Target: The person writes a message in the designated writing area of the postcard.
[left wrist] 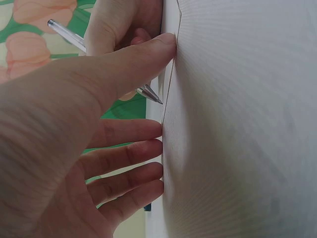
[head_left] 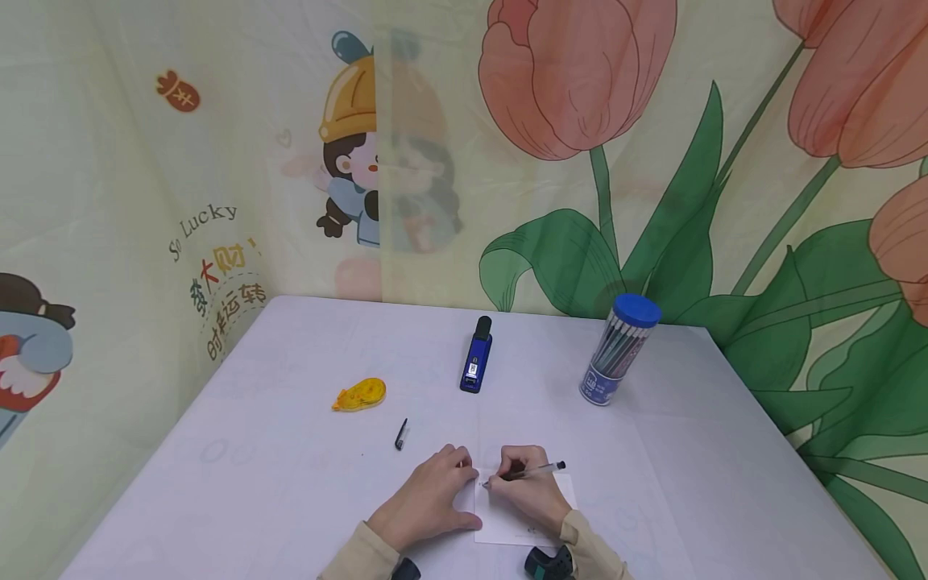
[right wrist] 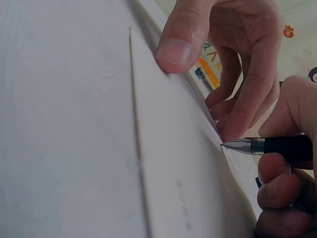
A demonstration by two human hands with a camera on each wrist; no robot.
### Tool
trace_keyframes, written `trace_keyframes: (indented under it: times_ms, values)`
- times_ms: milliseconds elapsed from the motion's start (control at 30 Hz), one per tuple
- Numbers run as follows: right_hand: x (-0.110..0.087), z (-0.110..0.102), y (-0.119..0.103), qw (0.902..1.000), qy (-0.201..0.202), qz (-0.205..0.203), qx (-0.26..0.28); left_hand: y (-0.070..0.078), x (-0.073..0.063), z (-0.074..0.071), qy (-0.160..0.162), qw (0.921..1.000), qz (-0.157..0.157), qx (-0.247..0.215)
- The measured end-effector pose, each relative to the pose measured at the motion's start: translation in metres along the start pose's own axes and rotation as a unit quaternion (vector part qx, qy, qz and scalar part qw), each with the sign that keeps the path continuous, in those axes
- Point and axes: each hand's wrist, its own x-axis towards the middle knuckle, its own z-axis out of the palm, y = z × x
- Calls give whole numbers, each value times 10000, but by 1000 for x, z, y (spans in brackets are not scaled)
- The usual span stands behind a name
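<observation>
Left of centre in the head view lies a yellow teardrop-shaped item [head_left: 359, 395], probably a correction-tape dispenser; nearer the centre is a small black pen cap [head_left: 401, 434], detached from any pen. At lower centre, my left hand [head_left: 428, 501] is spread wide between thumb and fingers and grasps nothing; its thumb and fingertips rest at the left edge of the paper. Above, at centre, a blue stapler [head_left: 475, 360] stands apart from both hands. The white sheet of paper [head_left: 499, 525] lies flat at lower centre. My right hand [head_left: 535, 491], over the sheet, pinches a clear-barrelled pen [head_left: 540, 470] in a narrow writing grip, nib at the sheet's upper left. Writing appears under way: small dark marks [head_left: 532, 530] show near the lower edge, too small to read. Much of the visible surface looks unmarked; how much remains, I cannot tell. Right of centre, a blue-lidded jar of pencils [head_left: 619, 350] stands unhandled.
</observation>
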Motion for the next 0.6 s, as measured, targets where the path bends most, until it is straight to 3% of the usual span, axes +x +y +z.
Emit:
trace_keyframes:
  times_ms: [600]
  values:
    - [1, 0, -1, 9997, 91, 216, 12, 0, 0, 0, -12, 10000, -9, 4]
